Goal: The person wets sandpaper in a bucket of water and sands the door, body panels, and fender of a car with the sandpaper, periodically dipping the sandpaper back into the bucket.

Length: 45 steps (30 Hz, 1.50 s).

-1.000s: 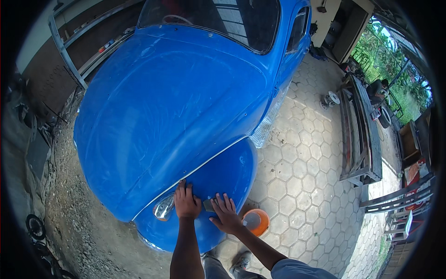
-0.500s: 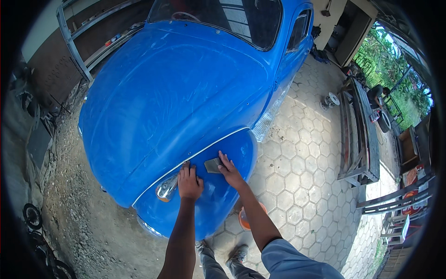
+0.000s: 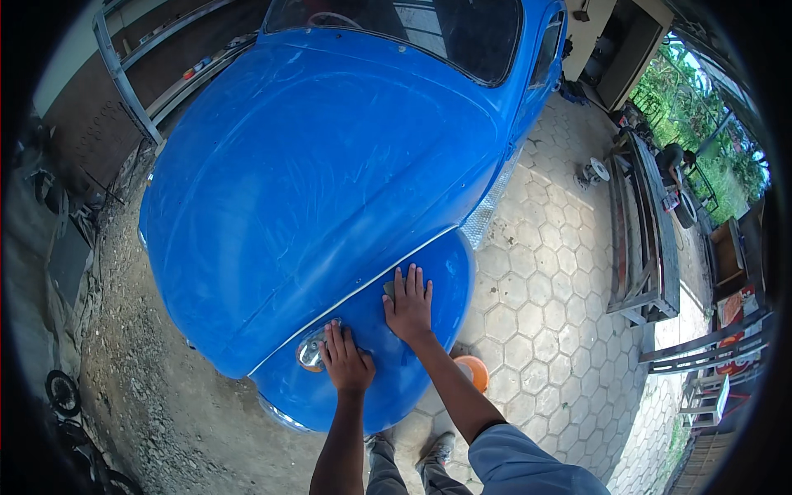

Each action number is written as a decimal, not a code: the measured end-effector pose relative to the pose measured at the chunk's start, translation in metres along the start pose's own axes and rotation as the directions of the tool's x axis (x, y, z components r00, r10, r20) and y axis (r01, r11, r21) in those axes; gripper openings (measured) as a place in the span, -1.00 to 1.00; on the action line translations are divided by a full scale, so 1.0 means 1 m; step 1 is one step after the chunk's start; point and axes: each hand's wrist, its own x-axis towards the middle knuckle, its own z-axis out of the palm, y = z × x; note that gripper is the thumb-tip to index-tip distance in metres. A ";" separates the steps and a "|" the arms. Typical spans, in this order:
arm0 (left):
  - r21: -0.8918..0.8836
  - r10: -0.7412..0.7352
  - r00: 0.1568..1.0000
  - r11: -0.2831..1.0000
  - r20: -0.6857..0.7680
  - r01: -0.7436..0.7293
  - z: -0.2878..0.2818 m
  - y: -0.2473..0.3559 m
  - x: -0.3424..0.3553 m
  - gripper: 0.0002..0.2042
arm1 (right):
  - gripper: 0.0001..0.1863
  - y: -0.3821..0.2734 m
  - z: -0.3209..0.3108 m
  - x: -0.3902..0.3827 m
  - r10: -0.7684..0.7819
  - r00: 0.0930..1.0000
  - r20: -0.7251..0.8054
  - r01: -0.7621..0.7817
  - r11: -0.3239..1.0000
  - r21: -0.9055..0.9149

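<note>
Since half a second ago, the right hand (image 3: 408,304) has slid up the blue fender (image 3: 429,272) toward the seam where it meets the hood (image 3: 330,165), and the left hand (image 3: 346,363) has settled just beside the chrome headlight (image 3: 311,353), low in the middle of the frame. The right hand lies flat with fingers spread slightly, pressing a small greyish pad (image 3: 388,289) against the paint; only a corner of the pad peeks out at the hand's left edge (whether it is sandpaper or a sponge is too small to tell). The left hand rests palm down with fingers together on the fender, holding nothing, and seems to serve as a brace.

Judging by the pose, the step in hand is rubbing down the fender's upper curve, close to the pale trim line along the seam. A next stroke would call for even pressure and for keeping the pad flat over the curved panel, minding the trim edge and the headlight rim.

An orange bowl (image 3: 473,371) sits on the hexagonal paving (image 3: 536,289) just right of the right forearm, near the person's shoes (image 3: 433,450) at the lower edge.
</note>
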 end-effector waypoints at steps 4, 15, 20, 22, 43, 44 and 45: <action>-0.012 0.005 1.000 1.000 0.021 -0.005 0.009 0.003 0.000 -0.43 | -0.33 -0.006 0.000 0.006 0.094 0.996 -0.007 -0.094 0.994 -0.057; 0.005 -0.036 0.998 0.999 0.043 0.036 0.002 -0.002 -0.002 -0.42 | -0.49 0.085 -0.038 -0.002 -0.486 0.870 0.087 0.458 0.860 0.226; 0.013 -0.040 0.997 0.999 0.062 0.039 0.009 0.001 -0.001 -0.42 | -0.44 0.072 -0.004 -0.009 -0.207 0.978 0.005 0.197 0.937 0.290; 0.012 -0.029 0.999 1.000 0.022 0.029 0.009 -0.004 -0.002 -0.43 | -0.42 0.034 -0.004 -0.028 -0.149 0.989 0.004 0.141 0.944 0.298; 0.130 -0.038 0.999 0.991 0.001 0.037 0.005 -0.007 -0.004 -0.47 | -0.52 0.027 -0.011 -0.018 -0.289 0.953 -0.085 0.301 0.934 0.191; 0.127 -0.037 0.999 0.991 -0.002 0.037 0.006 -0.006 -0.005 -0.47 | -0.52 0.010 -0.011 -0.034 -0.457 0.889 -0.015 0.448 0.862 0.236; 0.118 -0.029 1.000 0.993 -0.003 0.029 0.010 -0.004 -0.002 -0.47 | -0.53 0.006 -0.011 -0.041 -0.606 0.794 0.043 0.572 0.770 0.284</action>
